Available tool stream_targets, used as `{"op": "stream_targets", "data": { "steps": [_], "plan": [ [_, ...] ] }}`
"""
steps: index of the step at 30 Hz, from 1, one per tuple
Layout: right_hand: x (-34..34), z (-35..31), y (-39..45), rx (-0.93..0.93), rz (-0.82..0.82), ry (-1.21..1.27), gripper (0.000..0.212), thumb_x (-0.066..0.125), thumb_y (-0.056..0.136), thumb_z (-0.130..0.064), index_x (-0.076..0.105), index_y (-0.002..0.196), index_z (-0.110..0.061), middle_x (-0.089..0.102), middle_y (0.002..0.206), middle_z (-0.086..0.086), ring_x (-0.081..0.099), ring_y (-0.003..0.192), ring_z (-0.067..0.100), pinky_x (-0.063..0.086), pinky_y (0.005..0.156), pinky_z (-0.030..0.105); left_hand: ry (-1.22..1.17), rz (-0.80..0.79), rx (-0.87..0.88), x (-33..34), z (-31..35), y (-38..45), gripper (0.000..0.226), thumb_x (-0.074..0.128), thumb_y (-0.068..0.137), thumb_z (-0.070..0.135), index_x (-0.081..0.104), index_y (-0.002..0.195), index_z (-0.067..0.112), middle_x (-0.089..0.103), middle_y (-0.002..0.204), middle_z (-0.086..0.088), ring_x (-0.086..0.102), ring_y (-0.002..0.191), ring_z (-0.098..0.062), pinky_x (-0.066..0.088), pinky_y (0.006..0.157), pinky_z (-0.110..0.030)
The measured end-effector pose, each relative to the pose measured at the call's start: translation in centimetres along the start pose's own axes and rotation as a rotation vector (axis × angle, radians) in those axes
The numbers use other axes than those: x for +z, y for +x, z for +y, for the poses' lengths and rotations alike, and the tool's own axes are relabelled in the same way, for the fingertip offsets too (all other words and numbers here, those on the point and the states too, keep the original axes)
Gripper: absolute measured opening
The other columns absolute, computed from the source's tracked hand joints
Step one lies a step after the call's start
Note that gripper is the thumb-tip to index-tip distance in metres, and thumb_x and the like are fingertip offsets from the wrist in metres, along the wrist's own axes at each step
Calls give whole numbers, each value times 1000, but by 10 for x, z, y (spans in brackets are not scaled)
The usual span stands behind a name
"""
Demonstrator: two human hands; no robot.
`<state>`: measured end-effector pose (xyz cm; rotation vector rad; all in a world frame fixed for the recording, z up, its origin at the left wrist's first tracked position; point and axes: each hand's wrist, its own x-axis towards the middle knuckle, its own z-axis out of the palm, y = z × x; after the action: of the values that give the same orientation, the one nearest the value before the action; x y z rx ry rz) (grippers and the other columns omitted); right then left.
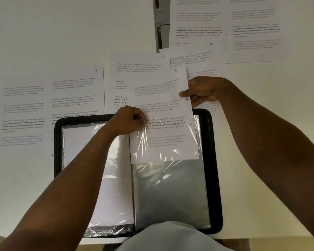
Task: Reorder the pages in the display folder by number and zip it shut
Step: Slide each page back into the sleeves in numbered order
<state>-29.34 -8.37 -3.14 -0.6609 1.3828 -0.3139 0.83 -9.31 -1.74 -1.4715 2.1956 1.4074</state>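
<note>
A black zip display folder [215, 160] lies open on the white table, its clear sleeves showing. A printed page [161, 98] sits partway inside the right-hand sleeve [170, 192], its upper half sticking out above the folder. My right hand [201, 91] pinches the page's right edge. My left hand [130, 120] pinches the top of the clear sleeve at the page's left edge. A white sheet [112, 178] fills the left-hand sleeve.
Several loose printed pages lie spread on the table beyond the folder: one marked 8 [76, 95] at left, one marked 9 [134, 69] behind the held page, one marked 10 [198, 24] at far right. The table's near edge [243, 238] runs under my arms.
</note>
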Motion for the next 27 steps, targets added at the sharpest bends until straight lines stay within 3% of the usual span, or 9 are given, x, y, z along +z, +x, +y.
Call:
{"op": "stream_targets", "data": {
  "steps": [6,10,14,19,22,27],
  "plan": [
    [2,7,-10,40,-95,-182,70,82,55,-39,63,120,-21,72,112,1,70,98,14,58,77,26,15,31,2,-1,0,-4,10,68,89,19,73,97,17,71,95,5,62,91,-10,42,76,-17],
    [7,12,-4,-154,90,109,59,79,66,-39,63,120,-21,71,113,1,67,107,20,58,82,33,1,29,2,2,3,-4,11,65,89,15,73,97,16,69,94,7,60,90,-6,38,72,-9],
    [5,7,-9,-15,-35,-188,73,84,56,-35,62,123,-14,71,113,5,69,102,20,57,87,36,16,14,8,1,4,-4,11,63,90,11,72,95,16,67,90,10,59,88,-3,36,70,-5],
    [14,-2,-2,-224,151,-242,28,73,85,-25,70,109,-12,70,108,3,66,98,18,56,82,28,30,0,13,2,4,-2,14,62,90,10,73,97,15,68,92,10,58,87,-2,36,69,-5],
    [18,-9,-2,-78,-63,-588,16,72,86,-28,73,100,-20,72,101,3,63,87,15,51,77,28,44,0,17,2,4,0,15,62,89,10,73,97,16,69,94,8,59,90,-4,36,72,-6],
    [31,-15,0,-74,-126,-639,19,71,87,-32,74,99,-18,74,99,2,66,85,13,54,78,27,64,4,33,2,3,1,14,64,89,11,73,98,14,69,94,7,58,92,-6,35,71,-4]
  ]
}}
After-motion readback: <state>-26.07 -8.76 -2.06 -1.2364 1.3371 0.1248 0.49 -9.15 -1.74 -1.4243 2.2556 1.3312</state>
